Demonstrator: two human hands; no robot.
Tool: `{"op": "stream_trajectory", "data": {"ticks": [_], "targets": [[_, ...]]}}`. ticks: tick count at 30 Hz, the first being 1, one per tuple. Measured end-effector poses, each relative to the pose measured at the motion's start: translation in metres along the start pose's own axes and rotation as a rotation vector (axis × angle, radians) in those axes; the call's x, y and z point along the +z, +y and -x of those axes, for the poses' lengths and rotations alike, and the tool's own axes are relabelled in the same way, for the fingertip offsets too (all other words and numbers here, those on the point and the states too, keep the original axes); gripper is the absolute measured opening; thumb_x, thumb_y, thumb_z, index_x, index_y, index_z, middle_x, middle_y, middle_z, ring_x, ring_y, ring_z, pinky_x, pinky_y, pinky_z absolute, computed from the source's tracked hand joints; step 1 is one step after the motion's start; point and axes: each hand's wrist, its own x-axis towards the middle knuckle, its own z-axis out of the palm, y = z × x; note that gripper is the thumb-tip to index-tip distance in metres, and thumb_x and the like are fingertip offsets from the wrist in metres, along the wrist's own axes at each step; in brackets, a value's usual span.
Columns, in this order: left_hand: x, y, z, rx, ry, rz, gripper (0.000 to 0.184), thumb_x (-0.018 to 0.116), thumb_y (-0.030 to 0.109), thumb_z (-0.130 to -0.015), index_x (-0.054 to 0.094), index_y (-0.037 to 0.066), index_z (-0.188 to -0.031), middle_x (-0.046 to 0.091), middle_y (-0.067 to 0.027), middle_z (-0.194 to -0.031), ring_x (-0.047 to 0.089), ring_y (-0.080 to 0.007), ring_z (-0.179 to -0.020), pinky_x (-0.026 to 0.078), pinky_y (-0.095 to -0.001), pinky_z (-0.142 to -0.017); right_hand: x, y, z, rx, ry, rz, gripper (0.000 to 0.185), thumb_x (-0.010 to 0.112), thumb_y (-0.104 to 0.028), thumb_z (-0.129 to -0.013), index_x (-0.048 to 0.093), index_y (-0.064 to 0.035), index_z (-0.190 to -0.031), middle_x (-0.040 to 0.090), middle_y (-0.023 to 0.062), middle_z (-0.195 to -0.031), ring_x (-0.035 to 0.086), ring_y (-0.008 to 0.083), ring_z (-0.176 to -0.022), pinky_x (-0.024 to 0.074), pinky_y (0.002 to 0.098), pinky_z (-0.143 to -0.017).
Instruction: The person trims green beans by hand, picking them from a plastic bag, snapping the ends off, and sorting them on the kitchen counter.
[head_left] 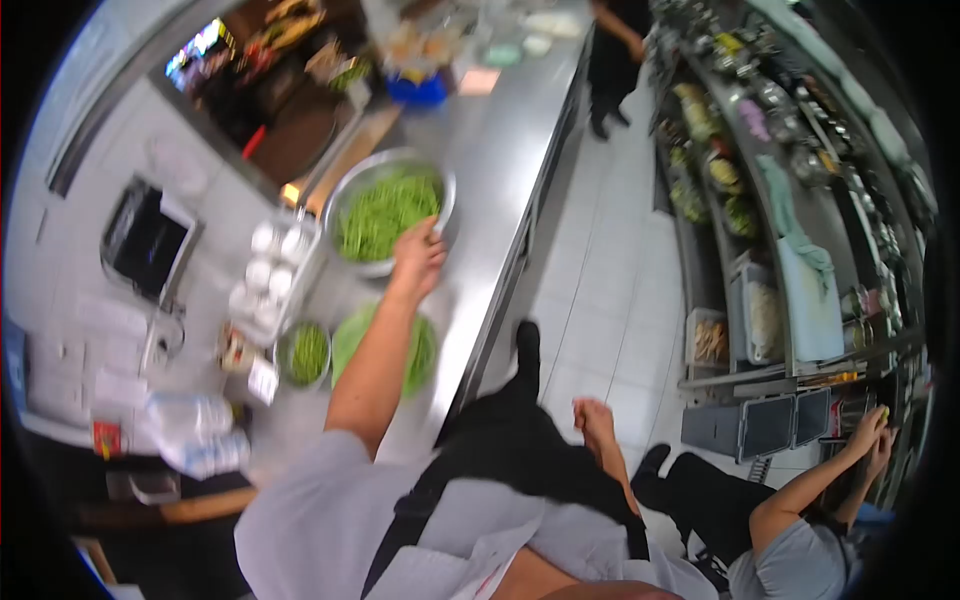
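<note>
My left hand (420, 258) is over the near right rim of a large metal bowl (447, 205) on the steel counter. Its fingers are curled together; what they hold, if anything, I cannot make out. Chopped green vegetables (385, 215) fill the bowl. Under my left forearm lies a round green container (418, 350) with more greens, partly hidden by the arm. Beside it stands a small bowl of cut greens (308, 355). My right hand (597, 420) hangs by my side above the floor, fingers curled in, with nothing visible in it.
White cups (268, 270) stand in a tray left of the bowls. A blue container (418, 88) sits farther up the counter (490, 130). Across the tiled aisle (590, 290) are stocked shelves (735, 200). One co-worker (790, 540) works at right; another person (612, 50) stands ahead.
</note>
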Motion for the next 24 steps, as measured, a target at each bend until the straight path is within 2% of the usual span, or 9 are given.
{"op": "stream_trajectory", "data": {"ticks": [2, 4, 6, 8, 10, 11, 13, 19, 24], "targets": [[-0.009, 0.040, -0.043, 0.134, 0.213, -0.239, 0.036, 0.060, 0.024, -0.100, 0.057, 0.002, -0.129, 0.065, -0.0109, -0.092, 0.062, -0.0187, -0.075, 0.052, -0.0322, -0.064, -0.002, -0.007, -0.001, 0.080, 0.031, -0.001, 0.020, 0.050, -0.009, -0.097, 0.066, 0.0017, -0.094, 0.057, 0.0034, -0.068, 0.048, 0.0108, -0.053, 0.0383, 0.0261, -0.048], [-0.038, 0.060, -0.066, 0.549, 0.454, -1.200, 0.050, 0.063, 0.032, -0.098, 0.053, -0.002, -0.135, 0.064, -0.0256, -0.118, 0.064, -0.0366, -0.105, 0.051, -0.0436, -0.094, -0.011, 0.001, -0.010, 0.063, 0.066, -0.002, 0.017, 0.052, -0.006, -0.094, 0.066, 0.0029, -0.096, 0.057, 0.0042, -0.068, 0.047, 0.0105, -0.054, 0.0376, 0.0258, -0.047], [-0.029, 0.086, -0.021, 0.878, 0.435, -1.511, 0.057, 0.064, 0.034, -0.096, 0.051, -0.005, -0.134, 0.056, -0.0319, -0.132, 0.054, -0.0452, -0.120, 0.041, -0.0465, -0.106, -0.019, -0.002, -0.013, 0.053, 0.125, -0.033, 0.014, 0.056, -0.006, -0.092, 0.067, 0.0027, -0.092, 0.058, 0.0044, -0.069, 0.048, 0.0105, -0.054, 0.0392, 0.0256, -0.048], [-0.012, 0.099, 0.050, 0.685, 0.154, -1.418, 0.034, 0.062, 0.030, -0.096, 0.067, -0.002, -0.106, 0.070, -0.0235, -0.098, 0.068, -0.0372, -0.089, 0.052, -0.0453, -0.082, -0.018, -0.011, -0.019, 0.032, 0.165, -0.101, 0.012, 0.059, -0.006, -0.090, 0.067, 0.0023, -0.090, 0.058, 0.0044, -0.069, 0.049, 0.0106, -0.053, 0.0403, 0.0257, -0.048], [-0.044, 0.084, 0.097, 0.366, -0.095, -1.429, 0.026, 0.058, 0.020, -0.097, 0.069, -0.002, -0.086, 0.066, -0.0123, -0.063, 0.065, -0.0245, -0.055, 0.052, -0.0390, -0.058, -0.021, -0.013, -0.015, 0.042, 0.190, -0.125, 0.010, 0.061, -0.006, -0.089, 0.068, 0.0021, -0.088, 0.058, 0.0044, -0.069, 0.049, 0.0109, -0.053, 0.0409, 0.0259, -0.048], [-0.025, 0.083, 0.142, 0.075, -0.078, -1.367, 0.025, 0.060, 0.020, -0.095, 0.070, -0.002, -0.089, 0.068, -0.0116, -0.065, 0.066, -0.0214, -0.057, 0.052, -0.0366, -0.059, -0.020, -0.013, -0.015, 0.044, 0.176, -0.104, 0.010, 0.061, -0.006, -0.088, 0.068, 0.0021, -0.088, 0.058, 0.0044, -0.069, 0.049, 0.0110, -0.053, 0.0410, 0.0260, -0.048], [-0.088, 0.049, 0.159, -0.118, -0.007, -1.406, 0.024, 0.067, 0.020, -0.090, 0.071, -0.002, -0.095, 0.072, -0.0153, -0.075, 0.069, -0.0269, -0.066, 0.055, -0.0395, -0.067, -0.020, -0.006, -0.024, 0.071, 0.140, -0.051, 0.010, 0.062, -0.006, -0.088, 0.068, 0.0023, -0.088, 0.058, 0.0044, -0.069, 0.049, 0.0113, -0.053, 0.0411, 0.0264, -0.048], [-0.142, -0.033, 0.188, 0.424, 0.205, -1.886, 0.028, 0.079, 0.017, -0.077, 0.072, 0.000, -0.097, 0.072, -0.0231, -0.093, 0.069, -0.0400, -0.088, 0.054, -0.0445, -0.081, -0.005, -0.022, -0.053, 0.074, -0.037, 0.031, 0.012, 0.060, -0.005, -0.089, 0.069, 0.0022, -0.092, 0.059, 0.0049, -0.068, 0.050, 0.0106, -0.053, 0.0414, 0.0259, -0.048], [-0.155, -0.041, 0.181, 0.183, 0.286, -1.704, 0.029, 0.084, 0.016, -0.072, 0.071, 0.002, -0.094, 0.073, -0.0196, -0.089, 0.070, -0.0372, -0.086, 0.055, -0.0434, -0.081, 0.024, -0.038, -0.074, 0.014, -0.111, 0.078, 0.012, 0.059, -0.005, -0.089, 0.070, 0.0012, -0.091, 0.061, 0.0045, -0.069, 0.051, 0.0098, -0.052, 0.0426, 0.0264, -0.045]]}}
